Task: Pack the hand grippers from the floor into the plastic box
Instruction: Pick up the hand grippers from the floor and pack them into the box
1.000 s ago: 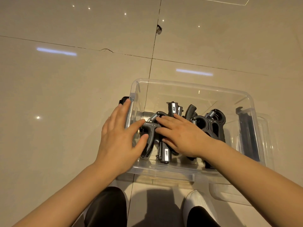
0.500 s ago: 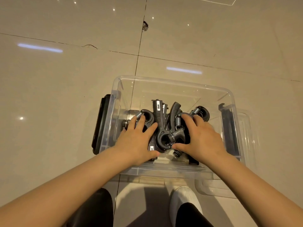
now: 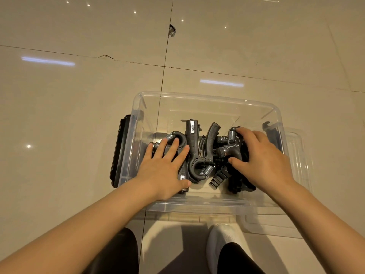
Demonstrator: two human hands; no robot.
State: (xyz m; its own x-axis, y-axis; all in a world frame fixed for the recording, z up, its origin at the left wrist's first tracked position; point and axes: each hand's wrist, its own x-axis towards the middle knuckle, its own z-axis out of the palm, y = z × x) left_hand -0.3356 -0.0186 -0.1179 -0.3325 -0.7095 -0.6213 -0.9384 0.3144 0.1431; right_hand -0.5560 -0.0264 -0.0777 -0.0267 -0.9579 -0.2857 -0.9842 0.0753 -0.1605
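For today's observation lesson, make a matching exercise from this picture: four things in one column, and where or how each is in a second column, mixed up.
Column 1
1. left hand
2. right hand
3. plastic box
4. white shoe

Column 2
A. clear, open-topped, standing on the tiled floor
B. flat on the hand grippers at the box's left side
C. near the bottom edge, outside the box
D. over the grippers at the box's right side

Pairs: 1-B, 2-D, 3-A, 4-C

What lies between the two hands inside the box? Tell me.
In the head view, black hand grippers fill the gap between the left hand and the right hand, inside the clear plastic box; both hands rest flat on the pile.
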